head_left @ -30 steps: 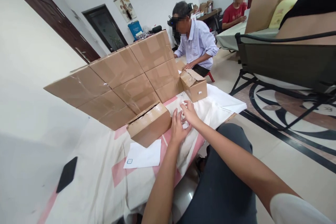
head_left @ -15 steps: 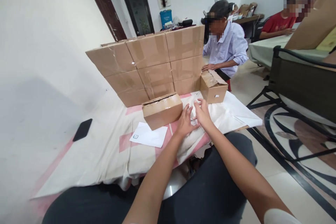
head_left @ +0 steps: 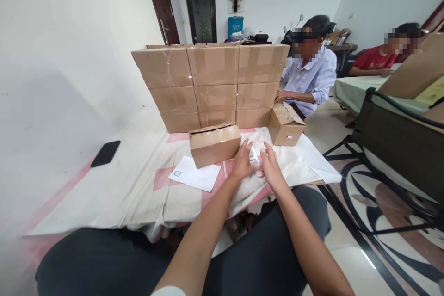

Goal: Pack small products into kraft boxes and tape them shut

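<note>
My left hand point(head_left: 242, 163) is over the front of the cloth-covered table, fingers apart and thumb stretched to the right. My right hand point(head_left: 272, 165) faces it, with its fingers spread and curved. Between the two lies a small white object point(head_left: 255, 156), partly hidden by the fingers; its kind and any firm grip on it cannot be made out. Just left of my left hand stands a cardboard box point(head_left: 217, 149) with a gap along its taped top. A white sheet of paper point(head_left: 196, 175) with a small printed square lies in front of that box.
Stacked cardboard boxes point(head_left: 215, 88) form a wall across the table's back. Another box point(head_left: 287, 129) stands at the right, near a person in a light shirt point(head_left: 314, 74). A black phone-like slab point(head_left: 106, 153) lies far left. A dark folding frame point(head_left: 398, 148) stands right.
The camera view has shifted and levelled. The white object between my hands shows more clearly, and my right hand's fingers have opened somewhat. The boxes on the table keep their places.
</note>
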`<move>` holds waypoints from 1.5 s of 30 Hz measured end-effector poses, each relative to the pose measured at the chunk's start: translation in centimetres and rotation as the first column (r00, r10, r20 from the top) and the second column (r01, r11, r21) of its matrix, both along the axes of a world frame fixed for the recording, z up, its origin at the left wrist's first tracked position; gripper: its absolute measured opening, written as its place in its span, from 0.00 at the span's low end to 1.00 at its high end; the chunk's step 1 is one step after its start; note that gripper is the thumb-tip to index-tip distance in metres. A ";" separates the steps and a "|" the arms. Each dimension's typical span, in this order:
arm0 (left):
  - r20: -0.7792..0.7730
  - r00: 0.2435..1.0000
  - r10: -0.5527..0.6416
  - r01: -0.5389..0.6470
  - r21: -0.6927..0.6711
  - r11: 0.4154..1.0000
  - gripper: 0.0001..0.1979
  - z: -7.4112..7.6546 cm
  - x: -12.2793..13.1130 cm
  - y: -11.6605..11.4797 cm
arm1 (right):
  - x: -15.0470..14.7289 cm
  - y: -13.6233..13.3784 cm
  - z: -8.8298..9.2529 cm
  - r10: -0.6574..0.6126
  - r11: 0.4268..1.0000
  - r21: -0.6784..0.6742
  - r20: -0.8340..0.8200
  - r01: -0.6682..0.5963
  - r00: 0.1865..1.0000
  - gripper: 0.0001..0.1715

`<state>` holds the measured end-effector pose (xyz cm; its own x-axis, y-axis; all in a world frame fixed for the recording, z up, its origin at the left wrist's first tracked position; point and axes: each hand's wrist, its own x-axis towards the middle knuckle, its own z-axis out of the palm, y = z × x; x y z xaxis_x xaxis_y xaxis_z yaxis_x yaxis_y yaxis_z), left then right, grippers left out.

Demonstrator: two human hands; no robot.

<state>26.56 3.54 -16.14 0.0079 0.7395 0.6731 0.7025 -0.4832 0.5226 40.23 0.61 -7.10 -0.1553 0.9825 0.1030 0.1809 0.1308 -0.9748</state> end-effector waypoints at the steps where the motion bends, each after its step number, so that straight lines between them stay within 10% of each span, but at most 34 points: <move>1: -0.011 1.000 0.012 -0.012 -0.006 1.000 0.51 0.0 0.1 0.0 | 0.2 -0.3 0.0 -0.012 0.998 -0.057 -0.007 0.011 1.000 0.45; 8: -0.055 0.998 0.036 -0.038 -0.025 0.999 0.51 -0.3 -0.1 0.4 | 1.0 -2.4 -0.6 0.013 0.934 -0.349 -0.178 -0.075 0.984 0.41; 19: -0.105 0.993 0.049 -0.059 -0.090 0.994 0.47 0.0 0.1 -0.2 | 0.9 -0.1 -3.4 -0.008 0.955 -0.295 0.048 0.022 0.999 0.12; 45: -0.065 0.997 0.049 -0.056 -0.108 0.993 0.50 0.1 -0.1 -0.3 | -0.5 0.7 -4.9 0.030 0.894 -0.439 -0.137 -0.088 0.990 0.16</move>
<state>26.48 3.21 -15.99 0.0063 0.8090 0.5877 0.7579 -0.3873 0.5250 39.74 1.27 -12.02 -0.2292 0.9198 -0.3186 0.0609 -0.3131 -0.9478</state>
